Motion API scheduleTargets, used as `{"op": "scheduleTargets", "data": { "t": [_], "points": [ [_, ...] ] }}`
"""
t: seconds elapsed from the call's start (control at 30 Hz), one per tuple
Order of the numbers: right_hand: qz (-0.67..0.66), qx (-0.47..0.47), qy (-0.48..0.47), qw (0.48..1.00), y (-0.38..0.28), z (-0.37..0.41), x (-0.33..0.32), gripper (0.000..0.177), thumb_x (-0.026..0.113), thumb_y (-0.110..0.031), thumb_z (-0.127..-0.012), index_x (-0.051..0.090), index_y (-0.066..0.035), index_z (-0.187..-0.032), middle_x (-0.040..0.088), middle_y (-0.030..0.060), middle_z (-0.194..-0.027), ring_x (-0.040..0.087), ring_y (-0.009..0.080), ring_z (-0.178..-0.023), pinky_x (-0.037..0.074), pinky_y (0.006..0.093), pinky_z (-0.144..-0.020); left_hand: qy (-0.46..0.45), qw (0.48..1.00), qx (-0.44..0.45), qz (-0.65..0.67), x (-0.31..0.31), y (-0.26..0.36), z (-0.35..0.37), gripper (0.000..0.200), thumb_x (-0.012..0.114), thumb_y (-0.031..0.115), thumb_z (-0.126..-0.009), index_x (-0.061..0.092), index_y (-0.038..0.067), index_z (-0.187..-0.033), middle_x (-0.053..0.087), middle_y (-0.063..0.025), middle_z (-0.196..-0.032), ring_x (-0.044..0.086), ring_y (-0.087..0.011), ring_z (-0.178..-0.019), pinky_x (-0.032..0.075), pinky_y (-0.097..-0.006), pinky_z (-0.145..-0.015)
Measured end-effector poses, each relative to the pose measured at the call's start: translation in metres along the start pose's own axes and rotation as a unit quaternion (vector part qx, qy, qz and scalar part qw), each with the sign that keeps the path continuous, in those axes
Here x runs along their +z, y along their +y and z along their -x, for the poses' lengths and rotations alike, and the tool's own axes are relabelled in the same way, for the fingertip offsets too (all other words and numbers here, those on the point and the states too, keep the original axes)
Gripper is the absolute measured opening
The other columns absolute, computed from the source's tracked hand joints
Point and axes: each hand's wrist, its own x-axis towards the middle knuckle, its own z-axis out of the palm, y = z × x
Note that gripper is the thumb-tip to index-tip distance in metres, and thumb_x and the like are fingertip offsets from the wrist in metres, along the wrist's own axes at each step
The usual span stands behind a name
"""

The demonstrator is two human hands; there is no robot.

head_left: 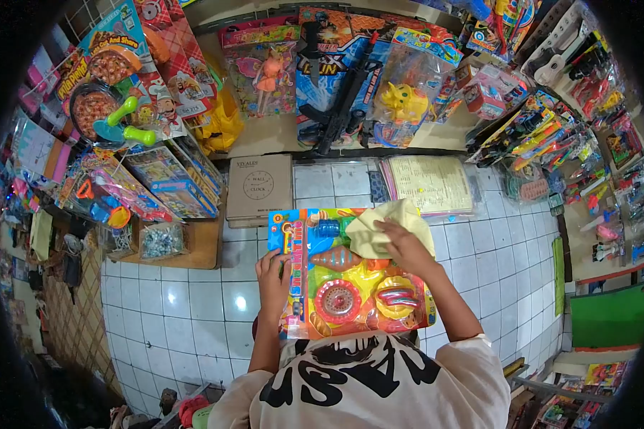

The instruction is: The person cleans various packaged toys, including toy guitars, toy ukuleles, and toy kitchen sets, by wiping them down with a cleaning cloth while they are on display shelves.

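Observation:
A colourful carded toy food set point(365, 286) with clear plastic blisters lies across my lap, in front of my printed shirt. Inside it show a round red-rimmed piece, a hot-dog-like piece and a brown croissant-like piece. My left hand point(270, 275) grips the card's left edge, thumb side toward the blister. On the upper right of the pack, my right hand point(402, 247) holds a pale yellow cloth point(390, 225) against the plastic, fingers bent over it. The cloth hides that corner of the pack.
White floor tiles point(193, 314) surround me. Ahead lie a brown wall clock box point(260, 187) and a plastic-wrapped stack of printed sheets point(429, 186). Packaged toys, including a toy gun point(347, 93) and a pizza set point(107, 100), hang at the front and sides. A green panel point(608, 314) stands right.

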Motion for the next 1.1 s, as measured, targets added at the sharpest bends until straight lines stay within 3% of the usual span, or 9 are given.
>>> {"op": "scheduleTargets", "data": {
  "t": [0.07, 0.2, 0.33, 0.57, 0.67, 0.77, 0.9, 0.97, 1.1],
  "points": [
    [-0.126, 0.094, 0.034, 0.987, -0.007, -0.005, -0.02, 0.038, 0.048, -0.004, -0.086, 0.047, 0.002, -0.123, 0.046, 0.0191, -0.131, 0.04, 0.0364, -0.125, 0.036, 0.0369, -0.101, 0.003, 1.0, 0.001, -0.003, 0.002, 0.001, 0.0, 0.013, 0.057, 0.014, -0.087, 0.062, 0.011, -0.099, 0.052, -0.0111, -0.114, 0.044, -0.0301, -0.109, 0.035, -0.0399, -0.094],
    [-0.15, 0.028, 0.243, 0.958, 0.005, -0.027, -0.002, 0.041, 0.05, -0.005, -0.083, 0.047, 0.002, -0.124, 0.044, 0.0195, -0.133, 0.037, 0.0368, -0.126, 0.031, 0.0392, -0.104, 0.006, 1.0, 0.009, -0.007, 0.001, -0.001, 0.0, 0.014, 0.057, 0.015, -0.087, 0.062, 0.011, -0.099, 0.052, -0.011, -0.114, 0.044, -0.0303, -0.108, 0.036, -0.0398, -0.094],
    [0.125, -0.031, 0.092, 0.987, 0.003, -0.037, 0.043, 0.044, 0.056, -0.011, -0.083, 0.048, 0.0, -0.124, 0.032, 0.0225, -0.14, 0.022, 0.0418, -0.133, 0.025, 0.0455, -0.108, 0.01, 1.0, 0.012, -0.011, 0.002, -0.005, 0.001, 0.014, 0.057, 0.015, -0.087, 0.062, 0.011, -0.099, 0.052, -0.0107, -0.114, 0.044, -0.0305, -0.108, 0.036, -0.0399, -0.094],
    [0.106, -0.014, 0.063, 0.992, 0.0, -0.018, 0.043, 0.034, 0.056, -0.017, -0.085, 0.056, 0.002, -0.114, 0.035, 0.0254, -0.136, 0.026, 0.0402, -0.132, 0.029, 0.0427, -0.106, 0.001, 1.0, 0.009, -0.01, -0.001, 0.0, 0.0, 0.013, 0.058, 0.015, -0.087, 0.062, 0.011, -0.099, 0.052, -0.0102, -0.114, 0.044, -0.0304, -0.108, 0.036, -0.0398, -0.093],
    [0.002, 0.009, 0.031, 0.999, 0.007, -0.014, 0.019, 0.032, 0.051, -0.018, -0.089, 0.057, 0.004, -0.111, 0.043, 0.0248, -0.131, 0.037, 0.0342, -0.128, 0.033, 0.0375, -0.103, 0.002, 1.0, 0.015, -0.01, 0.003, -0.002, 0.0, 0.013, 0.058, 0.016, -0.087, 0.062, 0.011, -0.098, 0.052, -0.0102, -0.114, 0.044, -0.0305, -0.108, 0.037, -0.04, -0.093],
    [-0.221, 0.142, 0.09, 0.961, 0.016, 0.011, -0.014, 0.032, 0.045, -0.017, -0.091, 0.058, 0.005, -0.109, 0.056, 0.0185, -0.118, 0.052, 0.0241, -0.112, 0.04, 0.032, -0.095, 0.014, 1.0, 0.015, -0.002, 0.003, -0.003, 0.002, 0.013, 0.058, 0.016, -0.087, 0.062, 0.011, -0.099, 0.052, -0.0103, -0.114, 0.044, -0.0305, -0.109, 0.037, -0.0402, -0.093],
    [-0.244, 0.292, 0.277, 0.882, 0.016, 0.066, -0.057, 0.032, 0.045, -0.017, -0.089, 0.058, 0.004, -0.11, 0.063, 0.0055, -0.097, 0.055, 0.0119, -0.092, 0.043, 0.0262, -0.083, 0.008, 1.0, 0.008, -0.008, 0.0, -0.002, 0.001, 0.014, 0.057, 0.016, -0.087, 0.062, 0.011, -0.1, 0.052, -0.0108, -0.114, 0.043, -0.0304, -0.11, 0.036, -0.0402, -0.093],
    [-0.231, 0.291, 0.339, 0.865, -0.03, 0.085, -0.085, 0.035, 0.042, -0.017, -0.09, 0.057, 0.006, -0.111, 0.062, 0.0095, -0.105, 0.055, 0.0145, -0.099, 0.041, 0.027, -0.089, 0.006, 1.0, 0.002, -0.004, 0.0, 0.0, 0.002, 0.014, 0.057, 0.016, -0.087, 0.061, 0.011, -0.1, 0.051, -0.0111, -0.115, 0.043, -0.0303, -0.11, 0.036, -0.0401, -0.094],
    [-0.307, 0.022, 0.381, 0.872, -0.065, 0.112, -0.111, 0.044, 0.034, -0.022, -0.093, 0.051, 0.011, -0.116, 0.054, 0.0197, -0.122, 0.048, 0.0258, -0.117, 0.033, 0.0333, -0.1, -0.005, 1.0, 0.007, -0.001, 0.0, 0.001, -0.001, 0.014, 0.057, 0.016, -0.087, 0.061, 0.01, -0.1, 0.051, -0.0114, -0.115, 0.042, -0.0304, -0.111, 0.035, -0.0401, -0.094]
  ]
}}
